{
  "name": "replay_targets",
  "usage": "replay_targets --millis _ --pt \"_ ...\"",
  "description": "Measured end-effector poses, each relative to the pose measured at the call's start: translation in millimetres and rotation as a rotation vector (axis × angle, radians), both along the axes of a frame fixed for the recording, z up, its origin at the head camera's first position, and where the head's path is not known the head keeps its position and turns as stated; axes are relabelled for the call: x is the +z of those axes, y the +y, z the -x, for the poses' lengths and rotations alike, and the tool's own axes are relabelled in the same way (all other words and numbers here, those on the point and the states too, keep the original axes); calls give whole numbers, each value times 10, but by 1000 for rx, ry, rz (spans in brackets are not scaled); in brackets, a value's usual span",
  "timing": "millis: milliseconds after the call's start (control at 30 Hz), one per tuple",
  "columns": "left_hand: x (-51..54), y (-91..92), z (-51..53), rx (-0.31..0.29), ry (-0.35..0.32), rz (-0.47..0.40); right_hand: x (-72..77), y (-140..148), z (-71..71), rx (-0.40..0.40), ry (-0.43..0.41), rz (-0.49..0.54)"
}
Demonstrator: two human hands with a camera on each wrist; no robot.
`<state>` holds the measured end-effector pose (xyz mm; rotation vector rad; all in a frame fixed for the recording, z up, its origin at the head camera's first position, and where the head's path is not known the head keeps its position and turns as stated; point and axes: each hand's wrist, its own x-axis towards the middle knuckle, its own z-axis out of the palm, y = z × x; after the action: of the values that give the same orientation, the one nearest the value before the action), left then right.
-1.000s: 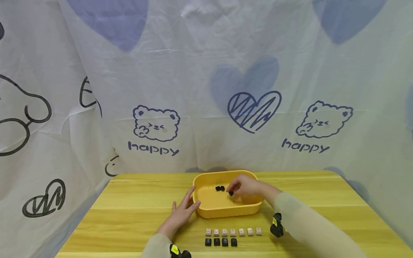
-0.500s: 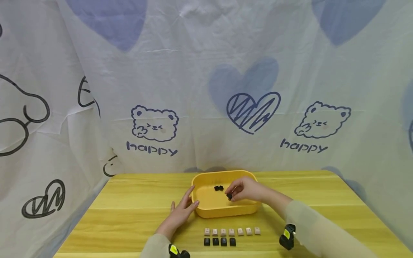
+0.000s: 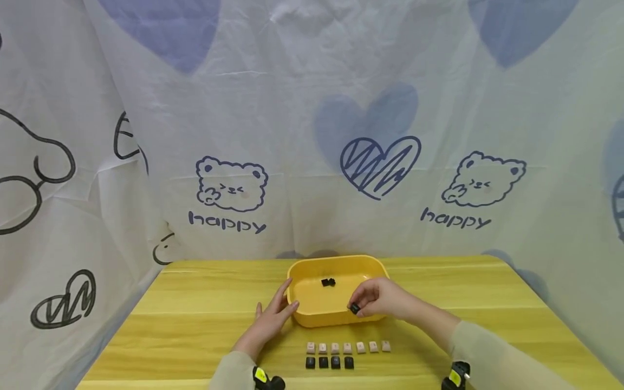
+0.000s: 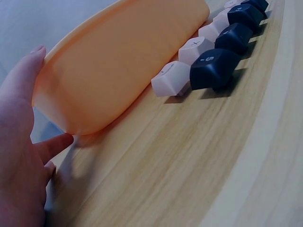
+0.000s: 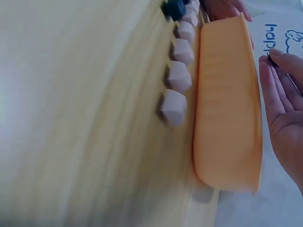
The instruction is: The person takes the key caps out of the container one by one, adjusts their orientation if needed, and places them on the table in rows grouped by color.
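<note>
Between thumb and fingers, my right hand (image 3: pixel 385 298) pinches a black keycap (image 3: pixel 354 308) over the near side of a yellow plastic tray (image 3: pixel 336 320). The right wrist view shows only a sliver of that keycap (image 5: pixel 271 62) at the fingertips. My left hand (image 3: pixel 267 327) rests against the tray's left end with its fingers spread; in the left wrist view the thumb touches the rim. A few more black keycaps (image 3: pixel 328 282) lie close together inside the tray. In front of it stand a row of white keycaps (image 3: pixel 335 348) and a shorter row of black keycaps (image 3: pixel 335 362).
The wood-grain table (image 3: pixel 205 309) extends to both sides of the tray. A white printed cloth (image 3: pixel 302 216) hangs right behind the table's back edge and along its left side.
My right hand has lifted the black keycap from the tray floor and brought it toward the near rim. The left hand keeps its place on the tray.
</note>
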<state>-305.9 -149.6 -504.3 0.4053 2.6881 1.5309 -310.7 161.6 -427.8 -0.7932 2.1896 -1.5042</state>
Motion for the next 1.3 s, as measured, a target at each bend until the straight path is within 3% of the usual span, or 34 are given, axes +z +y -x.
replay_targets --millis 300,467,733,933,1300 --pt "20 11 -4 3 23 18 -73 111 -190 57 56 48" --pt "28 18 -11 1 7 22 -156 124 -300 35 76 79" --pt "34 25 -11 7 -12 24 -242 114 -531 -94 108 -43" --pt "44 18 -26 8 -11 25 -329 91 -625 -118 141 -143" --pt "17 12 -20 8 -19 25 -464 1 -690 -159 246 -202"
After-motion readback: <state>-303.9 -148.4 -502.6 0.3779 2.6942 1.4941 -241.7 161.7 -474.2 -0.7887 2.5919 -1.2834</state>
